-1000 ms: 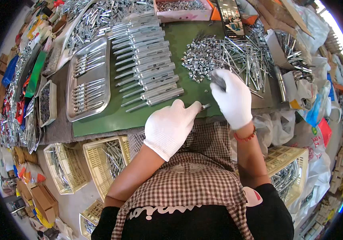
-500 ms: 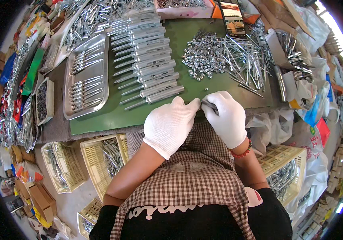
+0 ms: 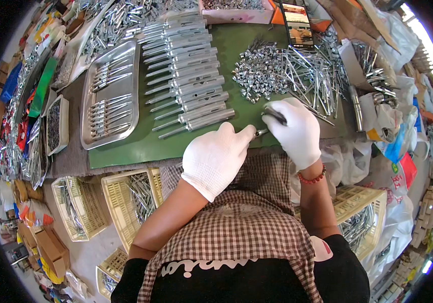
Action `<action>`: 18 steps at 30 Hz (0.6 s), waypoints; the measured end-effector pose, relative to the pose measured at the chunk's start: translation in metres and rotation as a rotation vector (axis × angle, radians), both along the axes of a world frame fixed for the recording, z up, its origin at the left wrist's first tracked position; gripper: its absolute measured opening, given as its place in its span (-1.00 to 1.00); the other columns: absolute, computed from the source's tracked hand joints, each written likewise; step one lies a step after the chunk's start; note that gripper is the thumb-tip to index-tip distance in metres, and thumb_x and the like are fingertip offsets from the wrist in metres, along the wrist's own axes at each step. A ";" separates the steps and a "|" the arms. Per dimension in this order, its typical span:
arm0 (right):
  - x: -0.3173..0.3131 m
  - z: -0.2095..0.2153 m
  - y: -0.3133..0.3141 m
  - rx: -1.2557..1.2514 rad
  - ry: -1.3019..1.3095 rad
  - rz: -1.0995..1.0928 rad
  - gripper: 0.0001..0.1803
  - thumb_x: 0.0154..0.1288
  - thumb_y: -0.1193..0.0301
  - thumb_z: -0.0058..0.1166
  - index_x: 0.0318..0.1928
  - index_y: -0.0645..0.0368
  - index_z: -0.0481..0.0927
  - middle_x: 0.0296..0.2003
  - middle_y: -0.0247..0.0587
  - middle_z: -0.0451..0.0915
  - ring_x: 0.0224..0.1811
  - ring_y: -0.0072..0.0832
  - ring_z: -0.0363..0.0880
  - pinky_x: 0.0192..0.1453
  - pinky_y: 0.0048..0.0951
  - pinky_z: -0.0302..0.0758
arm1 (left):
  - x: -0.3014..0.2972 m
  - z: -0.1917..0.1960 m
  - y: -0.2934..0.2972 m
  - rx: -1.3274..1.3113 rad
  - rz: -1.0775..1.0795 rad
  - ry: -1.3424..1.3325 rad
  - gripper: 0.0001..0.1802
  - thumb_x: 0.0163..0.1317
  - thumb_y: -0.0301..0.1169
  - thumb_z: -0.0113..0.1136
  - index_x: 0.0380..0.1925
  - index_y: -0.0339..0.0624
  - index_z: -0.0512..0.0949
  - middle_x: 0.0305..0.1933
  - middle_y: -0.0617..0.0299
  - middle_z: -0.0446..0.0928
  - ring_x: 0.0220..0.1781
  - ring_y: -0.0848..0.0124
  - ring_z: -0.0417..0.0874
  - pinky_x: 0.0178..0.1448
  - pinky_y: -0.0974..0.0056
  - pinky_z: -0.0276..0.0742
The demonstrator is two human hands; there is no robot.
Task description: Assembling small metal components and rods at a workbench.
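My left hand [image 3: 215,157], in a white knit glove, is closed near the front edge of the green work mat [image 3: 125,154]. From its fingertips pokes the end of a shiny metal piece [image 3: 260,133]; the rest is hidden in the glove. My right hand [image 3: 299,135], gloved alike, is curled around a dark metal tool [image 3: 275,115], whose exact kind I cannot make out. Just beyond that hand lie a pile of small silver caps [image 3: 259,73] and a heap of thin metal rods [image 3: 315,76]. Left of them, silver tubes with thin pointed ends [image 3: 196,93] form a column.
A steel tray [image 3: 134,108] on the left holds two groups of thin metal parts. At the back are a pink-sided box [image 3: 236,16] and a phone [image 3: 297,22]. Cream plastic baskets [image 3: 113,202] with metal parts stand below the table edge.
My right hand has moved right and slightly away from the left, with the dark tool in its fingers. The shiny piece's end now shows at my left fingertips, which stay nearly in place.
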State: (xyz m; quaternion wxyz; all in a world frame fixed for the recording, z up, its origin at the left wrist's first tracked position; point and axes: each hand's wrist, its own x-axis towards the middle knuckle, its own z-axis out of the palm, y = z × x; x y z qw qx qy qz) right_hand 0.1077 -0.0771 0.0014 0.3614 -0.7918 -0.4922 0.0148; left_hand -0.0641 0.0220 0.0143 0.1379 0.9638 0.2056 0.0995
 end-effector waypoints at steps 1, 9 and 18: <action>0.000 -0.002 0.002 -0.051 -0.048 0.017 -0.85 0.17 0.41 0.26 -0.22 0.07 0.70 -0.32 -0.22 0.64 -0.30 -0.23 0.66 -0.22 -0.31 0.55 | -0.001 -0.001 0.000 0.004 0.001 -0.006 -0.76 0.29 -0.31 0.13 -0.04 0.18 0.58 -0.44 0.18 0.46 -0.52 0.16 0.60 -0.47 0.09 0.51; -0.012 0.003 -0.009 -0.022 0.172 0.114 -0.89 0.17 0.44 0.29 -0.27 0.11 0.68 -0.35 -0.18 0.60 -0.35 -0.25 0.62 -0.27 -0.35 0.53 | -0.003 -0.004 0.001 0.012 -0.003 -0.001 -0.75 0.27 -0.31 0.15 -0.04 0.17 0.59 -0.42 0.20 0.47 -0.52 0.18 0.60 -0.48 0.10 0.51; -0.025 0.005 -0.014 -0.111 0.018 0.087 -0.90 0.16 0.38 0.26 -0.30 0.06 0.66 -0.32 -0.19 0.62 -0.33 -0.14 0.63 -0.27 -0.22 0.55 | -0.001 0.001 0.001 -0.004 -0.003 0.003 -0.74 0.28 -0.30 0.15 -0.03 0.12 0.59 -0.40 0.18 0.49 -0.50 0.16 0.61 -0.44 0.10 0.53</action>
